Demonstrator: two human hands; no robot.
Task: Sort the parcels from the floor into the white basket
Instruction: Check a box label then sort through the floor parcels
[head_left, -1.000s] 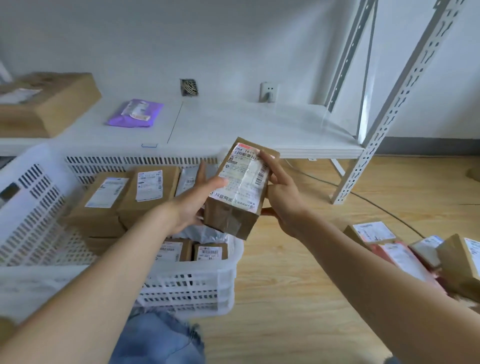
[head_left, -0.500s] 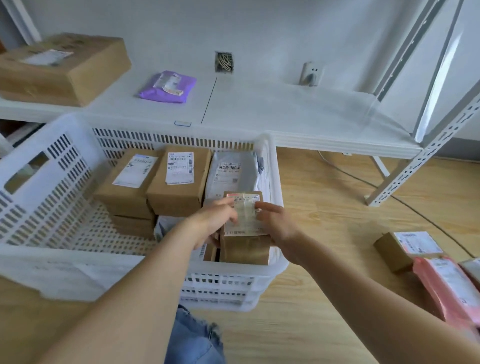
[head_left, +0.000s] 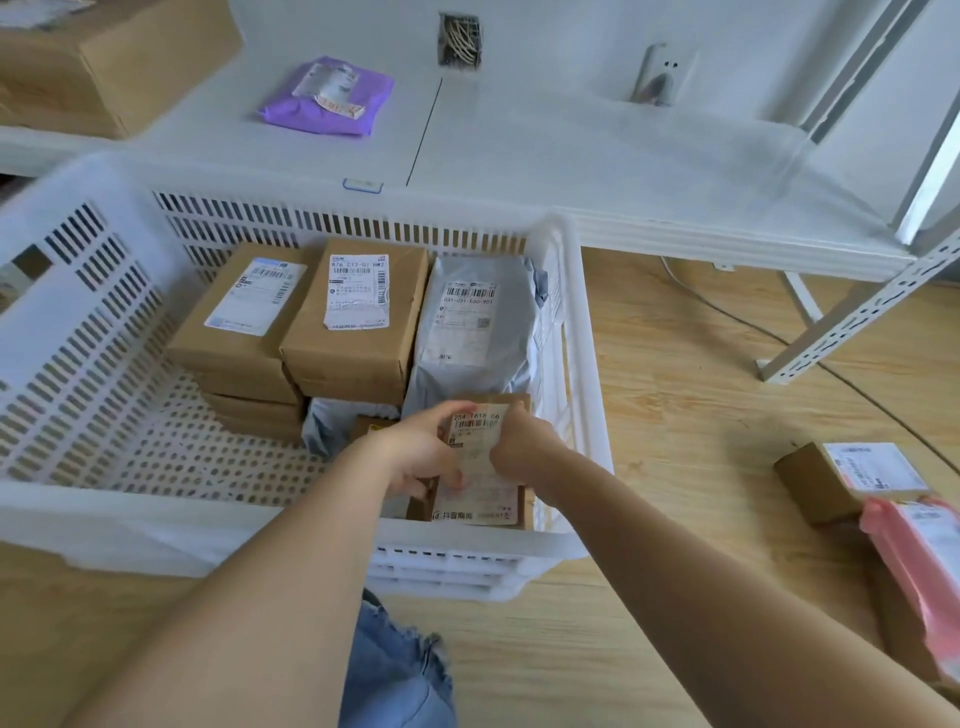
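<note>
A small brown cardboard parcel (head_left: 480, 493) with a white label lies flat in the near right corner of the white basket (head_left: 78, 322). My left hand (head_left: 423, 449) grips its left edge and my right hand (head_left: 522, 439) holds its right edge, both low inside the basket. Behind it lie a grey mailer bag (head_left: 470, 322) and two stacked brown boxes (head_left: 353, 317), (head_left: 244, 312). On the floor at the right wait a brown box (head_left: 831, 483) and a pink mailer (head_left: 924, 561).
A low white shelf (head_left: 571, 156) runs behind the basket, carrying a purple mailer (head_left: 327, 98) and a large cardboard box (head_left: 104, 62). A white metal rack leg (head_left: 852, 317) and a cable cross the wooden floor at the right. My denim-clad knee (head_left: 395, 670) is below.
Both hands have brought the small brown parcel from mid-air down into the basket's near right corner and laid it flat. The camera tilted down toward the basket.
</note>
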